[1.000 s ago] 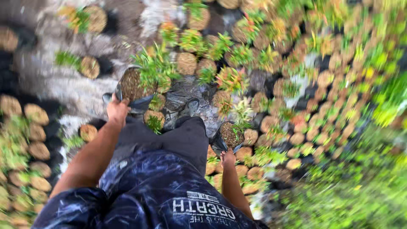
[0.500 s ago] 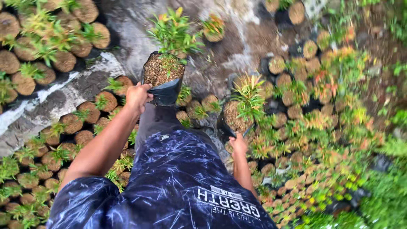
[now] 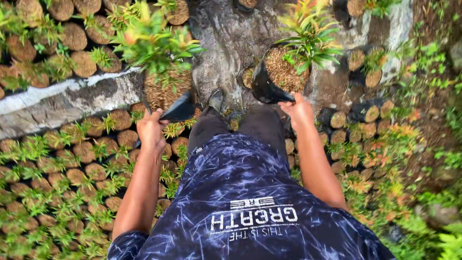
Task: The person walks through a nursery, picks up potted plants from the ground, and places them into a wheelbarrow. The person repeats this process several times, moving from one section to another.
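Note:
My left hand [image 3: 151, 129] grips the rim of a black nursery bag [image 3: 168, 94] filled with brown husk, and a leafy green and yellow seedling [image 3: 151, 41] grows from it. My right hand [image 3: 299, 110] grips the edge of a second black bag [image 3: 276, 77] with a similar green and orange seedling [image 3: 310, 36]. Both bags hang in front of me at arm's length, above dark wet ground [image 3: 231, 33]. My dark trousers and blue patterned shirt fill the lower middle of the view.
Rows of small bagged seedlings [image 3: 62, 183] cover the ground at left and lower left, behind a pale concrete strip [image 3: 62, 98]. More bags [image 3: 361, 115] lie at right, with green weeds [image 3: 423, 192] beyond. Further bags [image 3: 62, 29] sit at top left.
I have walked forward carrying both bags. The ground beneath has shifted, and both plants now hang higher and wider apart in view.

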